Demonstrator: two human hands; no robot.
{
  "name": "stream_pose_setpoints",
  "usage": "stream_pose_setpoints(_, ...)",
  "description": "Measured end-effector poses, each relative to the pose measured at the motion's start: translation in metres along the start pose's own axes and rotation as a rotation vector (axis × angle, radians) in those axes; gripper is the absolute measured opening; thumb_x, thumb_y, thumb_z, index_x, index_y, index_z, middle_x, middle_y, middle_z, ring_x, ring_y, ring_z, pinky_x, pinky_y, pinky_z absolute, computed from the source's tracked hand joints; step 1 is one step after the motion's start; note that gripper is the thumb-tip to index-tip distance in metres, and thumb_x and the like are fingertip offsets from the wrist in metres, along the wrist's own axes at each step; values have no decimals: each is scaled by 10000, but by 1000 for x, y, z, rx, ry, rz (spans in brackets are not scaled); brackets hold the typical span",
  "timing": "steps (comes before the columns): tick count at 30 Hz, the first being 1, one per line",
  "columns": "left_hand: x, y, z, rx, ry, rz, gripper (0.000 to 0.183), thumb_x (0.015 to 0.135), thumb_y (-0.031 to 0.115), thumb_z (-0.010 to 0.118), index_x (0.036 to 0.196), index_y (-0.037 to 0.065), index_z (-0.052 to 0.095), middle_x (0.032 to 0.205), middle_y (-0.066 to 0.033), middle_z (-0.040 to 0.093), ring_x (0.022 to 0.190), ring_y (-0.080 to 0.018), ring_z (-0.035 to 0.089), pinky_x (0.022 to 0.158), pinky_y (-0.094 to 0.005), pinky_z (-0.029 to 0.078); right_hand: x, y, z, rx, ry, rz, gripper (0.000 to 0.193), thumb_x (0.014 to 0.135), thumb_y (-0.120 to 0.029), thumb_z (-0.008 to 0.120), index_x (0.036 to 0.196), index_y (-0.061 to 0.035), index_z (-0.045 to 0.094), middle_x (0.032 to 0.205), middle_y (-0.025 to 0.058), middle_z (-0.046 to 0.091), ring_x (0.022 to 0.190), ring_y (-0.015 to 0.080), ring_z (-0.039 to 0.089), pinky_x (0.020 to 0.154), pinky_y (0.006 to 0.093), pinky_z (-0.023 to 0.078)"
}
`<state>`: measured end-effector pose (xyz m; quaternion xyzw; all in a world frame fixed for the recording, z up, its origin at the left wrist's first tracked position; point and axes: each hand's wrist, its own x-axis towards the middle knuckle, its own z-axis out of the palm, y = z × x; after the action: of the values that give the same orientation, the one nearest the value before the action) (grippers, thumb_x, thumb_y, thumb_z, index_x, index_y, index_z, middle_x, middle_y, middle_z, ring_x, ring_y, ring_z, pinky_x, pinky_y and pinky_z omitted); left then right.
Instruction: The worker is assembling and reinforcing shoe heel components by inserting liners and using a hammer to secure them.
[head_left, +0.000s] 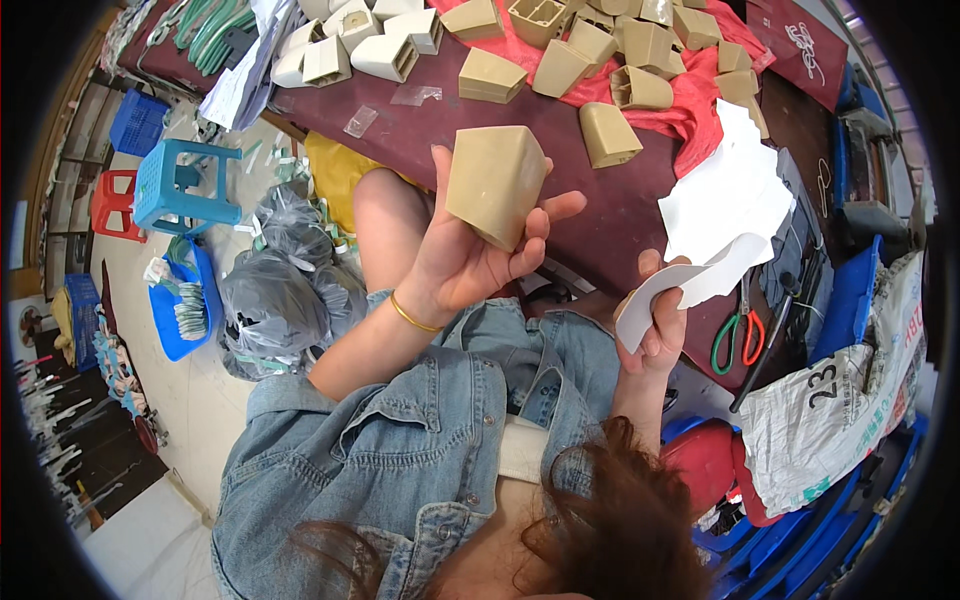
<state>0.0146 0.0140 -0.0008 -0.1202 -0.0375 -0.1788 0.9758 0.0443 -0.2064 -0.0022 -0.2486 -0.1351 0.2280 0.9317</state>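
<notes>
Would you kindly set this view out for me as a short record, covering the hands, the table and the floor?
Left hand: holding up a tan tapered piece
Right hand: gripping a curled white sheet
Table: dark red cover
Table, far side: more tan pieces, some on red sheeting; cream pieces to their left
Right of the right hand: scissors with one green and one red handle
Floor, left: turquoise stool, red stool, blue tray, grey bags

Over ten tan blocks (493, 76) were counted on the far side, one block (495, 185) in the left hand (452, 258), two stools (187, 186) at left, one pair of scissors (743, 314) at right.
</notes>
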Motion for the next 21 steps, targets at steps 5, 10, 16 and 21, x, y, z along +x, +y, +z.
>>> stream_pose_setpoints(5, -3, 2, -6, 65, -2, 27, 856, 790, 753, 360, 1343, 100, 373, 1255, -206, 466, 1055, -292, 583, 859, -420, 536, -5, 3, -2, 28, 10, 51, 112, 977, -200, 462, 1027, -100, 455, 966, 83, 481, 369, -8, 371, 351, 141, 326)
stream_pose_setpoints(10, 3, -23, 22, 890, 248, 342, 698, 880, 581, 457, 1386, 147, 250, 1245, -118, 472, 984, -261, 585, 851, -403, 525, -3, 4, 8, -5, 96, 13, 183, 981, -175, 451, 1080, -27, 414, 922, 52, 493, 357, -23, 358, 300, 128, 293)
stream_pose_setpoints(16, 17, -38, 5, 969, 468, 398, 740, 852, 703, 345, 1342, 152, 278, 1275, -92, 466, 1154, -248, 489, 941, -401, 435, 27, 25, 46, -390, 489, -223, 272, 939, -99, 527, 1183, -2, 457, 954, 89, 616, 430, -5, 393, 385, 140, 339)
stream_pose_setpoints(21, 22, -46, 4, 949, 494, 483, 791, 840, 761, 208, 1333, 142, 222, 1308, -98, 420, 1215, -242, 420, 988, -412, 374, 31, 36, 47, -540, 526, -303, 245, 907, -105, 594, 1115, -15, 500, 901, 74, 606, 458, 32, 408, 375, 161, 319)
